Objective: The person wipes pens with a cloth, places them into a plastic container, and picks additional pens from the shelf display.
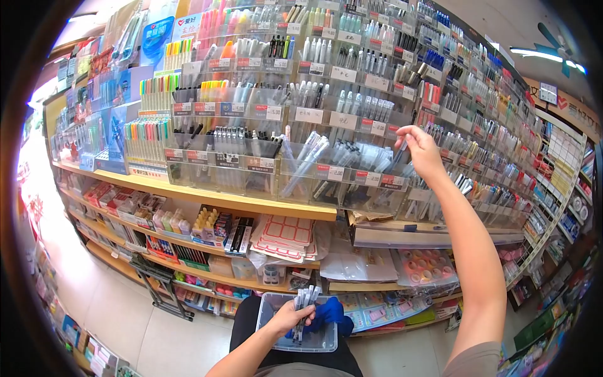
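Observation:
My left hand (290, 316) is closed around a bundle of pens (306, 298), which points upward over a clear plastic bin (266, 308) on my lap. A crumpled blue cloth (328, 312) lies in the bin beside these pens. Stretched out to the display rack, my right hand (422, 151) pinches a slim dark pen (400, 153) at the front of a lower compartment. Just left of it, pens in clear wrapping (361, 156) fill the neighbouring compartments. White price labels (336, 173) run along the rack's front.
Tiers of clear pen compartments (314, 88) rise in front of me. Below them a wooden shelf edge (251, 200) juts out over boxed goods and red-bordered label sheets (286, 235). A folded black metal stand (160, 286) leans at lower left. A wire grid rack (559, 169) stands at right.

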Tool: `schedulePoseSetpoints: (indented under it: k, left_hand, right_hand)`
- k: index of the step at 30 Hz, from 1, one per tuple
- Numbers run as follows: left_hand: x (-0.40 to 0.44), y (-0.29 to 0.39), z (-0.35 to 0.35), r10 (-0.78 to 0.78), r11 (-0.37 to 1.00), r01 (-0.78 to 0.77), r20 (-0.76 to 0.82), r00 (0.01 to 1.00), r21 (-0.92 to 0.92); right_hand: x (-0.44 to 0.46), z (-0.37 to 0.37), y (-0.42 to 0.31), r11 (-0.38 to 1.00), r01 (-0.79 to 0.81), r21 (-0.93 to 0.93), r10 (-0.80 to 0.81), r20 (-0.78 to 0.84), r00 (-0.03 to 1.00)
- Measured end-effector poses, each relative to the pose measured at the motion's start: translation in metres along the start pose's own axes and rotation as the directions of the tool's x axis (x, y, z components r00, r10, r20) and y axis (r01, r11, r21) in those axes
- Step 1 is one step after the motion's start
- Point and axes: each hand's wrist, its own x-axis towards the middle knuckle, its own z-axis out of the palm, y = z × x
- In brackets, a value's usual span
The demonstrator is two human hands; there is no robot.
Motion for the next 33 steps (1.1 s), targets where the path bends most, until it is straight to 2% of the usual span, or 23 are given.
schedulePoseSetpoints:
  k: [2, 3, 6, 7, 10, 14, 18, 22, 26, 29, 32, 33]
  left_hand:
    - [0.0, 0.002, 0.001, 0.008, 1.0, -0.008, 0.0, 1.0, 0.025]
    - [-0.001, 0.002, 0.001, 0.012, 0.999, -0.012, 0.0, 1.0, 0.037]
    - [-0.001, 0.001, 0.0, -0.004, 0.999, 0.004, -0.001, 1.0, 0.035]
    - [-0.001, 0.001, 0.0, 0.002, 0.999, -0.002, 0.003, 1.0, 0.044]
    - [0.0, 0.001, 0.001, 0.001, 0.998, -0.002, 0.013, 1.0, 0.06]
    - [0.0, 0.001, 0.004, -0.015, 0.998, 0.014, 0.016, 1.0, 0.054]
    - [-0.001, 0.0, 0.003, -0.019, 0.999, 0.019, 0.011, 1.0, 0.048]
    - [-0.001, -0.001, 0.002, -0.028, 0.999, 0.028, 0.006, 1.0, 0.044]
    - [0.0, -0.001, 0.0, -0.022, 0.999, 0.021, 0.012, 1.0, 0.049]
    - [0.0, -0.001, 0.001, -0.022, 0.997, 0.022, 0.009, 1.0, 0.07]
    - [0.001, -0.002, 0.002, -0.023, 0.997, 0.022, 0.009, 1.0, 0.069]
    - [0.001, -0.002, 0.002, -0.028, 0.997, 0.027, 0.008, 1.0, 0.071]
  right_hand:
    - [-0.003, 0.007, -0.005, 0.995, -0.072, -0.076, 0.079, 0.087, 0.993]
    - [-0.004, 0.011, 0.001, 0.995, -0.096, -0.025, 0.098, 0.116, 0.988]
    - [-0.008, 0.015, 0.01, 0.992, -0.128, -0.015, 0.129, 0.065, 0.99]
    - [-0.008, 0.015, 0.014, 0.993, -0.056, -0.101, 0.058, 0.016, 0.998]
    - [-0.007, 0.012, 0.012, 0.992, -0.057, -0.116, 0.061, 0.039, 0.997]
    - [-0.007, 0.01, 0.002, 0.967, -0.238, -0.086, 0.248, 0.119, 0.961]
    - [-0.009, 0.012, 0.018, 0.98, -0.178, -0.09, 0.191, 0.168, 0.967]
    - [-0.01, 0.011, 0.014, 0.989, -0.138, -0.05, 0.144, 0.142, 0.979]
    - [-0.003, -0.008, 0.014, 0.964, 0.015, -0.264, -0.016, -0.004, 1.0]
    - [-0.004, -0.025, 0.017, 0.841, -0.121, -0.527, 0.078, -0.102, 0.992]
    - [-0.012, -0.033, 0.018, 0.692, -0.251, -0.677, 0.344, 0.005, 0.939]
    - [-0.014, -0.033, 0.023, 0.693, -0.273, -0.667, 0.37, 0.003, 0.929]
